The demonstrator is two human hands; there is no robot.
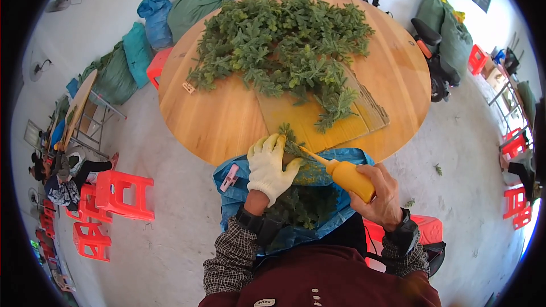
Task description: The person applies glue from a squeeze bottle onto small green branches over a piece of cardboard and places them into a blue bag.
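My left hand (268, 165), in a white knit glove with yellow stains, is closed on a small green fir sprig (289, 136) at the near edge of the table. A yellow squeeze bottle (348, 178) lies tilted in my bare right hand (381, 198), its thin nozzle pointing at the sprig and ending close beside it. Whether the tip touches cannot be made out. Below both hands a blue plastic sack (342, 219) spreads over my lap, with more green sprigs (301, 207) inside. A pink clip (229, 177) sits on the sack's left edge.
A heap of fir sprigs (278, 40) covers the far half of the round wooden table (196, 128), reaching onto a yellow-stained cardboard sheet (355, 122). Red stools (125, 195) stand left, near a seated person (63, 185). Stuffed sacks (136, 54) line the wall; a scooter (437, 68) is at right.
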